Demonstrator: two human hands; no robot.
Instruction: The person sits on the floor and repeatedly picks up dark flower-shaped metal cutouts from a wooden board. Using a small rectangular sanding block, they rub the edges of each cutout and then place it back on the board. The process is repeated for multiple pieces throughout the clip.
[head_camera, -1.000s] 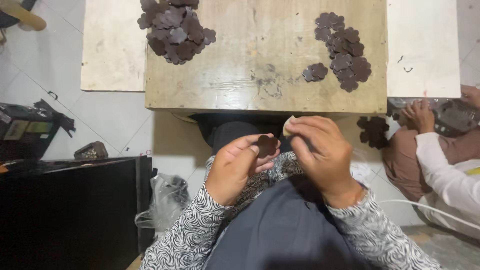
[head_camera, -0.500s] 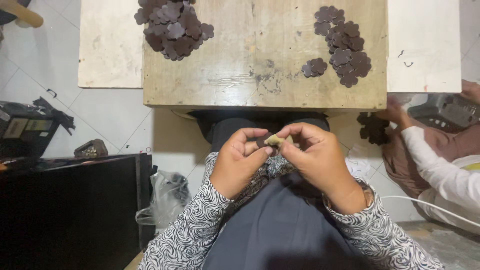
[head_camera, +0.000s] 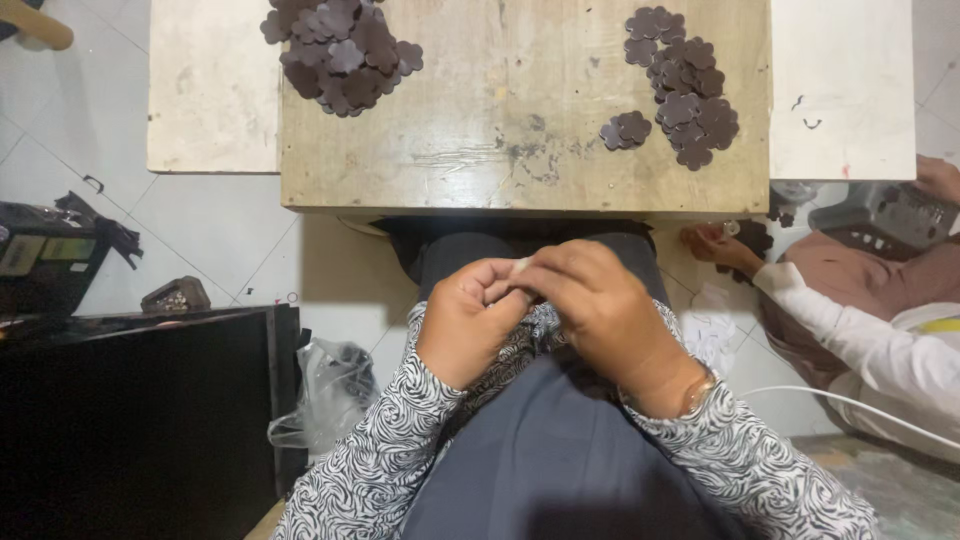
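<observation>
My left hand (head_camera: 468, 318) and my right hand (head_camera: 592, 302) meet above my lap, just in front of the wooden table (head_camera: 520, 160). Their fingers close together around a small piece (head_camera: 519, 266), of which only a pale sliver shows between the fingertips. On the table lie dark brown flower-shaped cutouts: a heap at the far left (head_camera: 338, 52), a heap at the right (head_camera: 688, 90), and two apart from it (head_camera: 626, 130).
A pale board (head_camera: 212, 90) adjoins the table on the left and a white one (head_camera: 840, 90) on the right. Another person sits on the floor at right, a hand (head_camera: 716, 246) near the table. A black cabinet (head_camera: 140, 420) and plastic bag (head_camera: 328, 392) stand at left.
My hands have come closer together over my lap. The dark cutout seen in my left hand a second ago is now covered by my fingers. The other person's arm has reached nearer the table.
</observation>
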